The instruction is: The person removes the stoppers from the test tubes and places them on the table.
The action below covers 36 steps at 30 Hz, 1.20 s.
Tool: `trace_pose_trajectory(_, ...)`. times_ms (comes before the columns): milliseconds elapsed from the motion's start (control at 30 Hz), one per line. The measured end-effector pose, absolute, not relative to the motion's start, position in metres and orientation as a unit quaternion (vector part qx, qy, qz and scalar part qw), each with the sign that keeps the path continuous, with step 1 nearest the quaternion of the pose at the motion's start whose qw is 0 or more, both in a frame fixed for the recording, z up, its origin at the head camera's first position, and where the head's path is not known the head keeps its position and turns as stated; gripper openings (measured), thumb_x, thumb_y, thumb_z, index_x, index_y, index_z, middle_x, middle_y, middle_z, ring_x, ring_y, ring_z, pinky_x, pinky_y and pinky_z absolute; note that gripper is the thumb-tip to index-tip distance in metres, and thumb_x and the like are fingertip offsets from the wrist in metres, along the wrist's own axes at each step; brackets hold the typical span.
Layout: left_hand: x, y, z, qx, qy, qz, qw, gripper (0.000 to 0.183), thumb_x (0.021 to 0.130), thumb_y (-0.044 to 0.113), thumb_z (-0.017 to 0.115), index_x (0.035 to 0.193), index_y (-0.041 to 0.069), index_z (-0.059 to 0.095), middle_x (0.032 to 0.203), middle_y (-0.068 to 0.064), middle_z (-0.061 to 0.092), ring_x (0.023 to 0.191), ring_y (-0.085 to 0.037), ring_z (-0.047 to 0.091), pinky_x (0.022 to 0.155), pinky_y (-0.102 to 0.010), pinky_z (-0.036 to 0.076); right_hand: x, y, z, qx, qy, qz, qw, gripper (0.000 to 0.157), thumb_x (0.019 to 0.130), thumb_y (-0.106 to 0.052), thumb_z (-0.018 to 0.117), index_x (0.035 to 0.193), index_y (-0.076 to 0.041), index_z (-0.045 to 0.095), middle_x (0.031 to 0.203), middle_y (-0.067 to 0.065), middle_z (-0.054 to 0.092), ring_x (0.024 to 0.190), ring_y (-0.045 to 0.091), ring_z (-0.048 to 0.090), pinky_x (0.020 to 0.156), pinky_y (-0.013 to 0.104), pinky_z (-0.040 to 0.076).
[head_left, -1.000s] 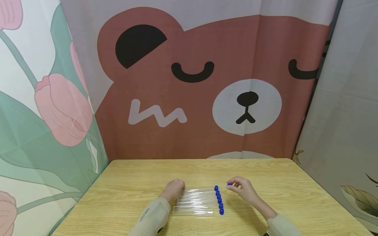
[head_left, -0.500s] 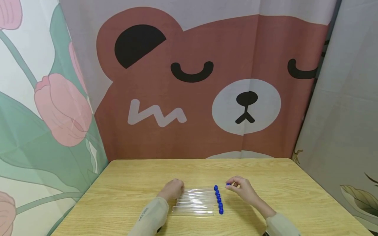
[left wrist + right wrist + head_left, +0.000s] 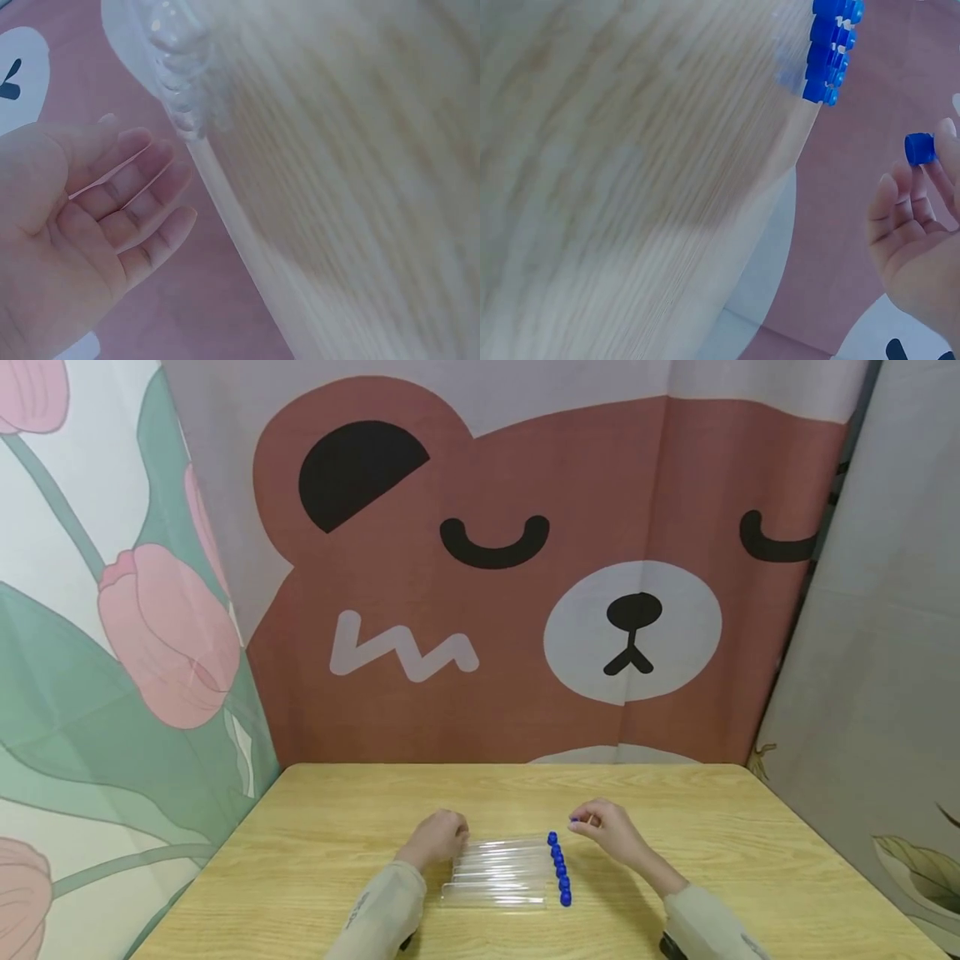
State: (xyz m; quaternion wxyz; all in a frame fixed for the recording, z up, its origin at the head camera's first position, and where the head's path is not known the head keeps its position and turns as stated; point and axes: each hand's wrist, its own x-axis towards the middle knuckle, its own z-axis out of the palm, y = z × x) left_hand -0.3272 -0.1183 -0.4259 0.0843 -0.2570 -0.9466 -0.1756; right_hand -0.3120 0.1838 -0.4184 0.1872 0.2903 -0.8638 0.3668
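Note:
My right hand (image 3: 613, 832) pinches a small blue cap (image 3: 919, 148) between thumb and fingertips, held up beyond the far end of a row of blue caps (image 3: 560, 870). Several clear plastic tubes (image 3: 497, 875) lie side by side on the table, their right ends facing that row. At the far left end of the tubes is my left hand (image 3: 437, 839). Its fingers (image 3: 142, 176) are loosely bent with nothing between them in the left wrist view, where the rounded tube ends (image 3: 180, 82) show just above the fingertips.
The light wood-grain table (image 3: 360, 802) carries the tubes and caps near its middle. Behind it hangs a curtain (image 3: 510, 710) printed with a brown bear. A tulip-print curtain (image 3: 165, 635) is on the left and a pale one (image 3: 870, 635) on the right.
My right hand has risen slightly and shifted a little left with the blue cap. My left hand has eased slightly away from the tubes. The head view has shifted a bit; tubes and row stay put.

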Motion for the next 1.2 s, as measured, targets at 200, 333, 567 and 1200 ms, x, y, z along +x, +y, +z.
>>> trace_pose_trajectory(200,-0.324,-0.119,-0.423,-0.250,-0.948,-0.182,0.080,0.009,0.085,0.011,0.059,0.079,0.008,0.066,0.076,0.000,0.061,0.071,-0.014,0.056,0.061,-0.029,0.047,-0.321,0.178,-0.421,0.290,-0.875,0.352,0.165,0.010,0.082,-0.009,0.063,0.085,0.000,0.065,0.077,-0.001,0.056,0.064,0.007,0.048,0.054,0.023,0.043)
trace_pose_trajectory(333,-0.323,-0.119,-0.422,-0.253,-0.945,-0.191,0.081,0.009,0.085,0.011,0.060,0.079,0.007,0.066,0.076,0.000,0.061,0.071,-0.014,0.056,0.061,-0.029,0.047,-0.328,0.174,-0.424,0.291,-0.884,0.331,0.154,0.008,0.082,-0.007,0.063,0.084,0.001,0.065,0.076,-0.001,0.058,0.063,0.007,0.049,0.054,0.022,0.043)
trace_pose_trajectory(567,-0.322,-0.118,-0.424,-0.260,-0.942,-0.194,0.084,0.009,0.084,0.010,0.060,0.079,0.006,0.067,0.076,0.000,0.062,0.071,-0.013,0.057,0.061,-0.028,0.047,-0.333,0.163,-0.425,0.262,-0.910,0.289,0.142,0.005,0.082,-0.007,0.063,0.082,-0.002,0.065,0.080,0.001,0.060,0.065,0.009,0.049,0.055,0.024,0.043)
trace_pose_trajectory(1200,-0.320,-0.116,-0.422,-0.271,-0.941,-0.188,0.079,0.010,0.084,0.012,0.061,0.077,0.007,0.066,0.071,0.004,0.060,0.063,-0.008,0.053,0.068,-0.032,0.047,-0.345,0.148,-0.433,0.246,-0.928,0.241,0.139,0.005,0.077,0.002,0.065,0.081,0.000,0.067,0.080,0.006,0.064,0.077,0.023,0.060,0.068,0.037,0.048)
